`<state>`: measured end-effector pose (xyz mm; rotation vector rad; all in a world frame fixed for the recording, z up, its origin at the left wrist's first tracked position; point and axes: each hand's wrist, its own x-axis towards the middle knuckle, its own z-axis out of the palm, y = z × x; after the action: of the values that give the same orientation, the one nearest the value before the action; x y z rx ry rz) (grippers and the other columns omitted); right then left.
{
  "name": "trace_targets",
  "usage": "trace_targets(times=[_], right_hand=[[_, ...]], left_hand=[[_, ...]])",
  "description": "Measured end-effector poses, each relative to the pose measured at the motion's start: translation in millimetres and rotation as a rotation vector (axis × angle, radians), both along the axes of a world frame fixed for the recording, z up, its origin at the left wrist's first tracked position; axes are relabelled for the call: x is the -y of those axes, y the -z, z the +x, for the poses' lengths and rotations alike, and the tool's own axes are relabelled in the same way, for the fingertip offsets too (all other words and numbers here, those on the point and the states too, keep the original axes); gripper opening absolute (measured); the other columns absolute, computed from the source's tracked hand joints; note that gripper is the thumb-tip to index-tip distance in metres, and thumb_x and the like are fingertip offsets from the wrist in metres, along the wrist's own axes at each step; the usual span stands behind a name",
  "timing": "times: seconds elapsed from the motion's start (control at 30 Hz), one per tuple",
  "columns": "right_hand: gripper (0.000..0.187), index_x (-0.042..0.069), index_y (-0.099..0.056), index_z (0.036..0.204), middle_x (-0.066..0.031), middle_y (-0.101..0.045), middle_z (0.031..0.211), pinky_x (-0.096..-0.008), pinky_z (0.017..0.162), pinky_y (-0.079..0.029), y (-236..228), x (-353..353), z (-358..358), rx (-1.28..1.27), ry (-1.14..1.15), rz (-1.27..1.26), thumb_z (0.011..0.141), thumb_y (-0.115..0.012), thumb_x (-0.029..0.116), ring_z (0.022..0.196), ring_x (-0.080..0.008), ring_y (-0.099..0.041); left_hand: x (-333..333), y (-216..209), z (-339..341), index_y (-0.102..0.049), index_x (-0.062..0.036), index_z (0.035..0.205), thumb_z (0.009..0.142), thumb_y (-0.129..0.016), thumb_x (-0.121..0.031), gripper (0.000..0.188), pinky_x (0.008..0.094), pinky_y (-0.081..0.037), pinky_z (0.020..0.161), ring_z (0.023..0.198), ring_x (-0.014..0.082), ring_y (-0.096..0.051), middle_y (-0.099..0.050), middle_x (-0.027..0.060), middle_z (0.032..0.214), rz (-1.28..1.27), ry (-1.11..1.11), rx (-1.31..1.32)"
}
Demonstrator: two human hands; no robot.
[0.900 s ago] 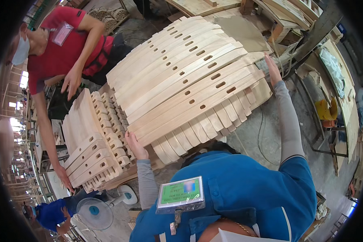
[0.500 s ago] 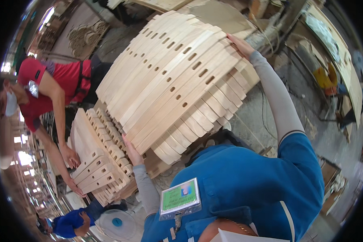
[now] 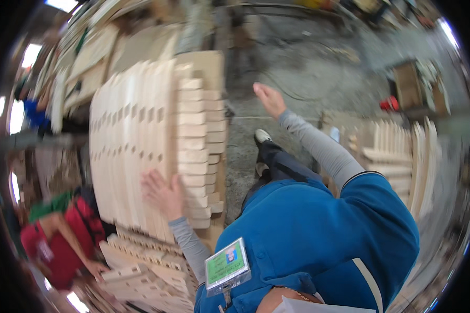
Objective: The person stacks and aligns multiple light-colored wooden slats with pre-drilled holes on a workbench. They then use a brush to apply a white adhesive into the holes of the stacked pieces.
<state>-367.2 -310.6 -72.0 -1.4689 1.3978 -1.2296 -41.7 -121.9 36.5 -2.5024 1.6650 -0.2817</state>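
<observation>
Now, slats: stacked beneath the left hand, reaching well past it leftward.
Left hand: spread wide, blurred, on or just above the slats, seemingly steadying them; a grip calls for curling round an edge.
Right hand: well apart from the slats, holding nothing visible; finger spread, cannot tell. Earlier, both hands bracketed the slats' ends.

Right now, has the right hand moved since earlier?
Yes. Judged against the wood stack, the right hand has left its edge, moving away rightward, and is now over the floor.
</observation>
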Motion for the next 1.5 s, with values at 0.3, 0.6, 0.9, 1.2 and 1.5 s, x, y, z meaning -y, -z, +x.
trace_targets(times=[0.3,0.6,0.9,1.2,1.5], right_hand=[[0.035,0.003,-0.061,0.098,-0.0174,-0.062,0.095,-0.0387,0.079,-0.045,48,-247,-262,-0.288,0.674,0.486,0.083,-0.051,0.032,0.091,-0.0314,-0.058],[0.07,0.005,-0.039,0.128,-0.0214,-0.044,0.125,-0.0411,0.098,-0.034,15,-403,-441,-0.584,1.03,0.602,0.073,-0.06,0.044,0.116,-0.0346,-0.042],[0.106,0.011,-0.017,0.139,-0.0169,-0.014,0.143,-0.0529,0.105,-0.016,-3,-465,-693,-1.051,1.087,0.974,0.059,-0.066,0.06,0.132,-0.0368,-0.011],[0.11,0.015,-0.024,0.138,-0.0121,-0.007,0.146,-0.0567,0.104,-0.01,-22,-464,-814,-0.813,0.934,1.284,0.049,-0.073,0.057,0.135,-0.0322,0.0],[0.083,0.001,-0.043,0.124,-0.0198,-0.022,0.14,-0.0508,0.106,-0.013,-10,-457,-798,-0.997,0.785,1.125,0.056,-0.067,0.043,0.133,-0.0353,-0.011]], left_hand=[[52,5,-36,-0.018,-0.0076,0.139,0.086,-0.043,-0.05,0.072,0.0461,-0.019,0.105,0.13,0.0349,-0.02,-0.02,0.018,0.142,0.05,0.154,0.175],[109,8,-213,-0.014,-0.0111,0.14,0.085,-0.041,-0.054,0.075,0.0501,-0.023,0.102,0.129,0.0386,-0.02,-0.013,0.0203,0.143,-0.065,0.65,-0.164],[69,41,-380,-0.015,-0.0073,0.14,0.079,-0.058,-0.035,0.079,0.0482,-0.026,0.1,0.13,0.0382,-0.018,-0.004,0.0211,0.144,0.298,0.831,-0.254],[44,21,-441,-0.016,-0.0057,0.139,0.079,-0.06,-0.03,0.079,0.0479,-0.032,0.097,0.13,0.0375,-0.016,-0.002,0.0194,0.144,0.436,0.767,-0.142],[25,14,-473,-0.02,-0.0044,0.137,0.074,-0.063,-0.027,0.08,0.0559,-0.028,0.094,0.129,0.0404,-0.02,-0.007,0.024,0.143,0.361,0.927,-0.291]])
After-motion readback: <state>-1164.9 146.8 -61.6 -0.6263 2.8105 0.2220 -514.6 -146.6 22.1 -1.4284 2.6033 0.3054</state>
